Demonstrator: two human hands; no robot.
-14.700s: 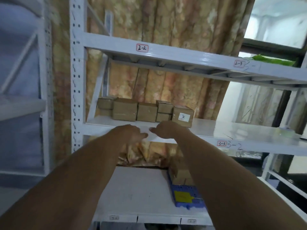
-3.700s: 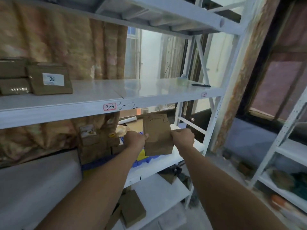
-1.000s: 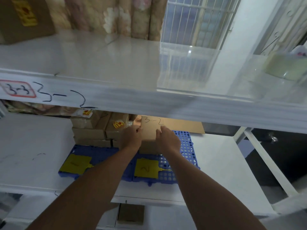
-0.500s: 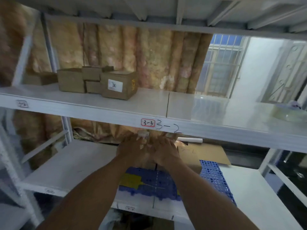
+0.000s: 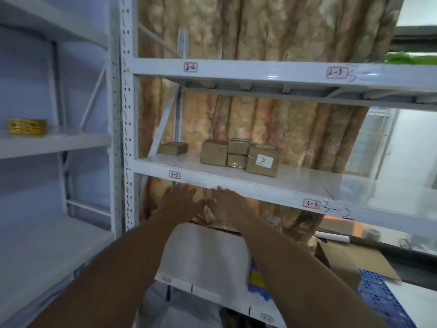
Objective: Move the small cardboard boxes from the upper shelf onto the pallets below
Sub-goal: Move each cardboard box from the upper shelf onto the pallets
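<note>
Several small cardboard boxes stand on the upper white shelf [image 5: 295,183]: a low one at the left [image 5: 173,148], a taller one [image 5: 214,152], two stacked ones [image 5: 237,153] and one with a white label [image 5: 261,161]. My left hand [image 5: 179,196] and my right hand [image 5: 227,200] are raised side by side just below the shelf's front edge, fingers spread, holding nothing. On the lower shelf at the right lies a blue pallet [image 5: 380,299], with a box [image 5: 335,263] standing on it, partly hidden by my right arm.
A white perforated upright [image 5: 125,129] stands left of the boxes. Another shelf unit at the far left carries a yellow object [image 5: 28,126]. A patterned curtain [image 5: 272,119] hangs behind. A flat cardboard sheet [image 5: 369,259] lies on the lower shelf at the right.
My hands have let go of the box marked 3-2 on the blue pallet and risen, empty, to the upper shelf's edge. My view has swung up and left.
</note>
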